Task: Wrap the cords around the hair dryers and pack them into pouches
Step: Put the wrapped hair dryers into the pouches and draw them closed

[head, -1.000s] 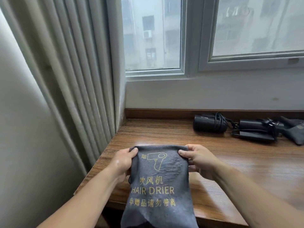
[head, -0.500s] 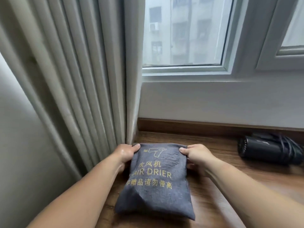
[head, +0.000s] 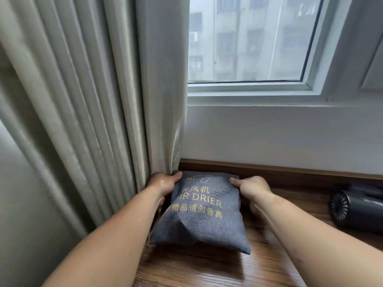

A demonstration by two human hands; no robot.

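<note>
I hold the filled pouch (head: 203, 216) by its far corners, left hand (head: 163, 183) at 10 o'clock and right hand (head: 253, 188) at 2, fingers (head: 175, 177) pinching the cloth. I judge this parks it flat on the counter (head: 269, 257), tucked against the curtain (head: 103, 100). An unpacked hair dryer (head: 356, 206) lies at 3 o'clock.

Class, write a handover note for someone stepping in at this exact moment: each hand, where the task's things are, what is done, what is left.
Left hand: grip on the pouch at its top left corner.
Right hand: grip on its top right corner.
The pouch bulges and lies on the wooden ledge, in the corner beside the curtain.
Done: this pouch looks packed.
Left: let go; the black hair dryer lies unpacked to the right, cord state unclear.
</note>
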